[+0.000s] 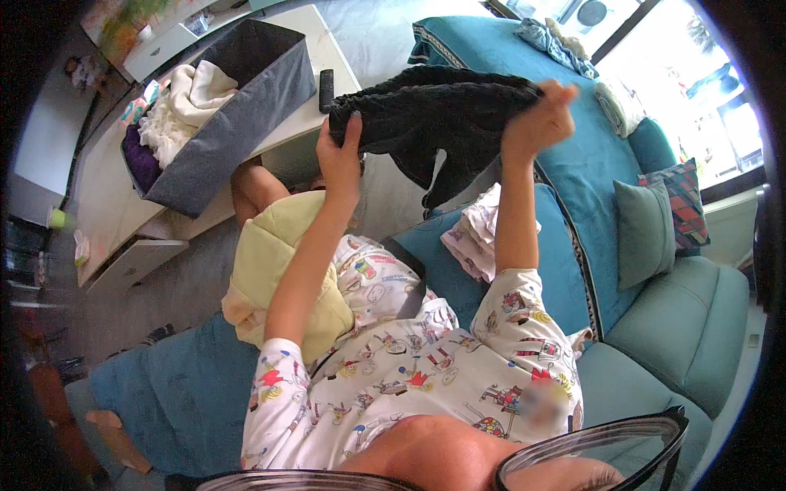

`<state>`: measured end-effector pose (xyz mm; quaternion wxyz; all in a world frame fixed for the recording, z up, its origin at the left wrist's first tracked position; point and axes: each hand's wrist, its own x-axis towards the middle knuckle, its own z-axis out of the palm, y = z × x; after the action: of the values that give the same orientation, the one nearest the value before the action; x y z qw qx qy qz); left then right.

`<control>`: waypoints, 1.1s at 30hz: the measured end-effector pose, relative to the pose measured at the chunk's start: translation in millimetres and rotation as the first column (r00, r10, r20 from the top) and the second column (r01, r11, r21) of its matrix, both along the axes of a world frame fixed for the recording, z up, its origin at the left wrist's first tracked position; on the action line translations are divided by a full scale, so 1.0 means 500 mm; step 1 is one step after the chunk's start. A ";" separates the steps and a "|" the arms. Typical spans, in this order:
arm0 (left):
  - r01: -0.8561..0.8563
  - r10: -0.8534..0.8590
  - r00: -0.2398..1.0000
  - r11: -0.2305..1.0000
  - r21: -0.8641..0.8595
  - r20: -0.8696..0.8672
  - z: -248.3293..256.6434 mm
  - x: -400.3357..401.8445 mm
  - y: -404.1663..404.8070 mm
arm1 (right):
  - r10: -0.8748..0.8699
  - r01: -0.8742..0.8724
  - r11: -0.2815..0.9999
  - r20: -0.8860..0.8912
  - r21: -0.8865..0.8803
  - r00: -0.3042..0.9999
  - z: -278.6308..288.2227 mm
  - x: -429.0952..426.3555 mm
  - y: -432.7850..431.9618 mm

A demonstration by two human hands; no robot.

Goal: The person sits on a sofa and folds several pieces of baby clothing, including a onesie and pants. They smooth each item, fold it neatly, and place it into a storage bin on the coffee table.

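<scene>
A black garment (442, 116) with a gathered edge is stretched in the air between both hands, its lower part hanging down. My left hand (341, 150) grips its left end, the thumb over the cloth. My right hand (540, 119) is closed on the other end, raised a little higher and slightly blurred. Pale yellow cloth (288, 270) lies over my lap. Below the garment, folded white patterned clothing (476, 233) rests on the blue sofa cover, close to my right forearm.
A grey fabric bin (239, 123) holding white and purple cloth stands on the low table (104, 227), near a black remote control (326, 91). Cushions (645, 227) and a rolled white textile (617, 107) lie along the sofa at the right.
</scene>
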<state>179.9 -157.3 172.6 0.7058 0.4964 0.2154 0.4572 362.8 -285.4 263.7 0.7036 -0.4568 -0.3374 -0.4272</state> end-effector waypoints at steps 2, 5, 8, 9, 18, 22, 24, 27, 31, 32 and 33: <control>-0.181 0.176 0.984 0.953 0.243 0.042 0.049 -0.032 -0.052 | 0.112 -0.100 0.989 -0.116 0.106 0.987 -0.002 -0.010 -0.045; 0.079 -0.160 0.975 0.895 0.440 0.151 0.073 -0.098 -0.083 | 0.449 -0.426 0.893 -0.206 0.147 0.869 0.002 -0.019 -0.081; 0.565 -0.653 0.750 0.718 0.407 0.111 0.133 -0.121 -0.113 | 0.973 -0.958 0.232 -0.040 0.169 0.228 -0.069 0.028 -0.076; 0.663 -0.741 0.659 0.652 0.367 0.128 0.120 -0.121 -0.118 | 0.991 -0.980 0.135 -0.032 0.143 0.131 -0.085 0.023 -0.058; 0.884 -0.892 0.398 0.311 0.349 -0.214 0.054 -0.120 -0.173 | 0.907 -0.955 -0.225 -0.319 0.191 -0.277 -0.154 -0.175 0.135; 0.883 -0.909 0.411 0.417 0.216 0.076 0.039 -0.128 -0.158 | 0.868 -0.930 -0.305 -0.343 0.207 -0.360 -0.153 -0.205 0.152; 0.893 -0.872 0.389 0.436 0.111 0.299 0.032 -0.125 -0.143 | 0.903 -0.954 -0.160 -0.354 0.254 -0.245 -0.151 -0.190 0.160; 0.853 -0.880 0.435 0.337 -0.399 0.188 0.041 -0.150 -0.087 | 0.827 -0.925 0.378 -0.462 0.033 0.321 -0.129 -0.175 0.131; 0.579 -0.422 0.700 0.807 0.114 -0.576 0.088 -0.166 -0.127 | 0.584 -0.654 0.720 -0.306 -0.233 0.752 -0.081 -0.198 0.119; 0.565 -0.389 0.721 0.810 0.160 -0.574 0.087 -0.169 -0.131 | 0.556 -0.615 0.754 -0.276 -0.229 0.784 -0.074 -0.197 0.114; 0.546 -0.351 0.742 0.810 0.212 -0.571 0.085 -0.171 -0.133 | 0.530 -0.577 0.787 -0.241 -0.218 0.813 -0.069 -0.195 0.110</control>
<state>94.3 -223.9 215.0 0.6084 0.7583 0.1752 0.1549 265.3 -230.3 229.4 0.7514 -0.4664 -0.4538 -0.1094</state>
